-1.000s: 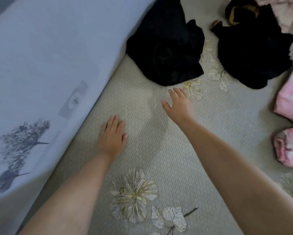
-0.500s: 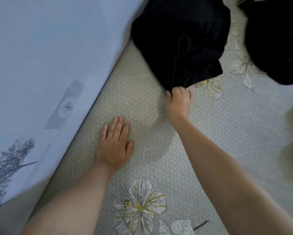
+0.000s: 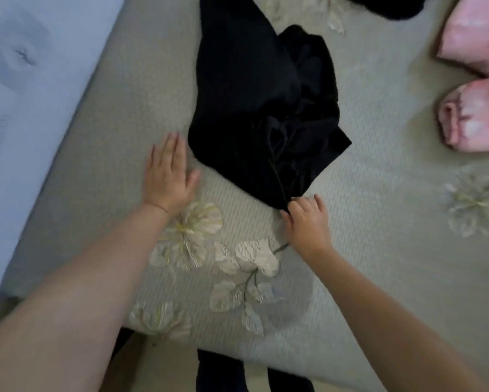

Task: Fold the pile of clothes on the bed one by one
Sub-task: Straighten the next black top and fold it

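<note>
A crumpled black garment [image 3: 254,108] lies on the grey-green bedspread [image 3: 379,250], stretched toward the near edge. My right hand [image 3: 305,219] pinches its nearest corner with curled fingers. My left hand [image 3: 166,174] lies flat with straight fingers on the bedspread, just left of the garment and apart from it. A second black garment [image 3: 384,4] shows only as a dark edge at the top of the frame.
Two folded pink pieces [image 3: 475,114] sit at the right edge. A pale blue quilt [image 3: 25,108] covers the left side. The bedspread carries embroidered flowers [image 3: 189,233]. The bed's near edge runs along the bottom, with dark legs [image 3: 217,374] and floor below.
My right hand has pulled the black garment by its corner toward the bed's near edge. My left hand stays flat on the bedspread. The view has shifted back, showing the bed's edge.
</note>
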The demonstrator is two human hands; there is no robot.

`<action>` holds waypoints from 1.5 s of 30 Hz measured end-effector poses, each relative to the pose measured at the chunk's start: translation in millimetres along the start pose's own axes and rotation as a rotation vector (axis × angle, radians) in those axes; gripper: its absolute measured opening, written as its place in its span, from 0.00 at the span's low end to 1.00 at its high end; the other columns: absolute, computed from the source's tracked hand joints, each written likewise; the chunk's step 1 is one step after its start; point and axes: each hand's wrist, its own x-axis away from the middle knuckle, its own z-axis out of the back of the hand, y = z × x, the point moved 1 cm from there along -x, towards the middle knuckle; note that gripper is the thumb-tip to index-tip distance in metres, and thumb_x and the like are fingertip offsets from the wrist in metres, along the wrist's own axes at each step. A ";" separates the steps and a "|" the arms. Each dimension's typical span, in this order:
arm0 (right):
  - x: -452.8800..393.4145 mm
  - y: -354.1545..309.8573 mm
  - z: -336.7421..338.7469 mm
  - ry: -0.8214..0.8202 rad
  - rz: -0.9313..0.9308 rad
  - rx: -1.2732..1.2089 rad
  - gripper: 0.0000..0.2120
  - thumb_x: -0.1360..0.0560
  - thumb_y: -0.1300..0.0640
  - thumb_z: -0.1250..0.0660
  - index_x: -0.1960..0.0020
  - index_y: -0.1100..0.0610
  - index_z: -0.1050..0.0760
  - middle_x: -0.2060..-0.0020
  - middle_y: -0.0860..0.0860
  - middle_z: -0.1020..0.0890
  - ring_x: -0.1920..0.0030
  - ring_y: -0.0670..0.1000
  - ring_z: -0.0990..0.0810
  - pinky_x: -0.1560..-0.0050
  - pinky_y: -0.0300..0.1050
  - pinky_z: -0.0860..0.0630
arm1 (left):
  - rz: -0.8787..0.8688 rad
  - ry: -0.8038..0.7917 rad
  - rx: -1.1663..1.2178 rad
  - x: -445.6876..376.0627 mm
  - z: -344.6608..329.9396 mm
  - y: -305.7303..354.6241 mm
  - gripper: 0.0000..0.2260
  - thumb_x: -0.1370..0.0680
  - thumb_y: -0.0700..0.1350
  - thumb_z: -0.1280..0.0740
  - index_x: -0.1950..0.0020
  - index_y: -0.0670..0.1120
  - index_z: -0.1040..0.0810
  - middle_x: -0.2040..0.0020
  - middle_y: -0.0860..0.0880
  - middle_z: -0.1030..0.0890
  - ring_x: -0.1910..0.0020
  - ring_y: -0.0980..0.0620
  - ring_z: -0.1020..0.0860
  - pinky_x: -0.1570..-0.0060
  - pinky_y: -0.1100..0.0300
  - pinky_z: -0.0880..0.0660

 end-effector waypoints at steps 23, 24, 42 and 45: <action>243.5 174.6 54.3 -0.340 -0.017 0.062 0.20 0.27 0.66 0.37 0.36 0.59 0.29 0.35 0.60 0.30 0.41 0.56 0.28 0.47 0.46 0.26 | 0.699 0.198 0.441 225.0 -15.4 160.5 0.11 0.23 0.35 0.45 0.43 0.36 0.28 0.48 0.34 0.23 0.60 0.41 0.23 0.54 0.49 0.26; 241.0 175.7 51.8 -0.393 -0.028 0.050 0.17 0.25 0.64 0.41 0.37 0.59 0.28 0.38 0.57 0.28 0.41 0.55 0.28 0.46 0.45 0.28 | 0.893 0.223 0.553 232.7 -13.6 150.6 0.14 0.22 0.34 0.47 0.40 0.36 0.29 0.45 0.33 0.24 0.64 0.43 0.24 0.57 0.50 0.25; 230.0 120.4 14.0 -0.350 -0.007 -0.112 0.19 0.23 0.63 0.45 0.33 0.56 0.31 0.43 0.57 0.26 0.43 0.57 0.27 0.46 0.47 0.30 | 0.436 -0.170 0.286 252.1 -71.7 245.5 0.18 0.23 0.45 0.36 0.34 0.44 0.32 0.44 0.43 0.22 0.51 0.48 0.25 0.55 0.58 0.29; 218.7 130.7 27.0 -0.301 -0.057 -0.267 0.15 0.23 0.63 0.42 0.39 0.60 0.25 0.43 0.57 0.22 0.42 0.56 0.26 0.43 0.42 0.33 | 0.473 0.026 0.404 245.3 -56.6 237.2 0.08 0.24 0.39 0.41 0.49 0.41 0.24 0.59 0.48 0.24 0.57 0.47 0.27 0.62 0.60 0.35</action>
